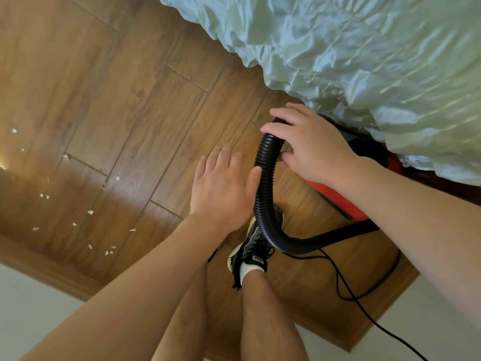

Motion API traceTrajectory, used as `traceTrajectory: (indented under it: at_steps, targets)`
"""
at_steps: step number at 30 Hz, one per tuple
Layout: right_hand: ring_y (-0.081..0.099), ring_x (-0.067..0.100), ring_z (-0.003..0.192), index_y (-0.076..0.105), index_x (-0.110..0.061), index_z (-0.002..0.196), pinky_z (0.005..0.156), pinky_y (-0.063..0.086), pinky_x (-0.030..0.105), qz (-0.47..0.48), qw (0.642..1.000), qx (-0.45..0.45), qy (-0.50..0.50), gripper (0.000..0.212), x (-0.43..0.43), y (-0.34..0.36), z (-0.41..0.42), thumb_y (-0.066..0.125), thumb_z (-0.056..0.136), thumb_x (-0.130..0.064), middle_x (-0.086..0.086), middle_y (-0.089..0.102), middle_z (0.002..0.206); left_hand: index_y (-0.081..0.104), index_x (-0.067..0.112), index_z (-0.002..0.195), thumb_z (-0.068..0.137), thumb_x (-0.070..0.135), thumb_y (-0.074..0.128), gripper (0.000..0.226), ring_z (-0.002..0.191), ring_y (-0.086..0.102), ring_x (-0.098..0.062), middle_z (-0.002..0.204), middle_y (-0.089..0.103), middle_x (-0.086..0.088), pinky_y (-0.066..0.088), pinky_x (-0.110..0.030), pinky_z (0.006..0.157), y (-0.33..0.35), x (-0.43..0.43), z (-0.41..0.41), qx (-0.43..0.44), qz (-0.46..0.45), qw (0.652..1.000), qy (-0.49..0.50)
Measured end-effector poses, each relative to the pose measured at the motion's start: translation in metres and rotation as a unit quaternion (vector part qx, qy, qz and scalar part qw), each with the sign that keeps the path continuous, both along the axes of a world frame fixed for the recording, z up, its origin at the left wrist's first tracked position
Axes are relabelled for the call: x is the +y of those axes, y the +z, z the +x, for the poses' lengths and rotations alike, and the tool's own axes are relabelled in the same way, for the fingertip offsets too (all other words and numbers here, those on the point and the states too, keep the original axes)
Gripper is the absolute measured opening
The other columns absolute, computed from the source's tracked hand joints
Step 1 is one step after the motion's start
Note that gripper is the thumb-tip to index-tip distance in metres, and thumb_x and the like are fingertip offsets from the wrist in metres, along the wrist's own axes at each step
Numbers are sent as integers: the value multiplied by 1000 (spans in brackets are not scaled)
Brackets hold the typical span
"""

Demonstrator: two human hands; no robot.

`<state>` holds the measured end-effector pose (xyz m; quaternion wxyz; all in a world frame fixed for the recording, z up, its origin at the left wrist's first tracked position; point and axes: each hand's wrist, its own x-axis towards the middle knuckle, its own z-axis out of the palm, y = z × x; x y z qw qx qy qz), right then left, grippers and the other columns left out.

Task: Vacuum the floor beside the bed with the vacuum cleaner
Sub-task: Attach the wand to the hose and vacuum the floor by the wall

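Both of your hands sit by the hose (pixel 263 204), but only one has it. Your right hand (pixel 312 149) wraps the top of the black ribbed tube, fingers curled over the bend and thumb tucked under. Your left hand (pixel 221 188) is flat, fingers straight and together, holding nothing. Its thumb edge lies against or just beside the tube; you cannot tell whether it touches.

From your right grip the tube's long axis runs down toward you, passes over your shoe (pixel 250 254), then sweeps right to the red vacuum cleaner (pixel 330 196). That body sits on the floor (pixel 130 100) half tucked under the pale bed cover (pixel 364 61), beneath your right forearm. Its cord (pixel 343 282) trails off behind it toward the lower right. The tube's free end is hidden under your right hand.

For the coming move, the straight run lies immediately right of your left palm, so that hand is the nearer one to close on it. The paper scraps (pixel 90 212) lie well apart to the left, so the mouth probably has to swing across your body to reach them.
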<state>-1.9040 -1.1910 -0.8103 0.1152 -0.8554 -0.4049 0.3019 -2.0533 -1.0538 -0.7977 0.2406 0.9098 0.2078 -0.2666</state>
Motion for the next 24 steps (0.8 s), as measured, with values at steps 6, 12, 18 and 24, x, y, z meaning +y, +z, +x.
traceTrajectory:
  at_steps: [6,12,18,24]
  targets:
    - [35,27,144,60,-25,137,111,35,46,1,1000,-1,-28,52,10,3,13,75,87,-16,2,48,152,52,17,137,94,71,37,70,148,32,-25,156,42,-6,22,-45,123,11,-6,-2,18,-23,1000,-11]
    - [37,26,142,60,-25,136,107,39,50,0,999,1,-48,54,16,3,23,77,85,-20,0,47,152,57,20,118,91,66,52,54,118,53,-20,124,59,4,41,-34,102,12,-8,-11,18,-31,999,35]
    - [38,30,142,55,-19,142,110,39,51,11,999,-1,-39,62,16,5,22,76,84,-15,3,46,154,58,20,121,94,59,54,48,112,55,-18,121,61,4,43,-33,97,14,-5,-11,-6,-42,997,57]
    - [36,31,144,51,-15,145,113,36,49,33,999,-13,11,73,19,17,16,79,78,-7,7,44,154,59,18,124,94,54,57,46,106,58,-19,116,62,2,47,-33,89,20,1,-2,-44,-57,993,90]
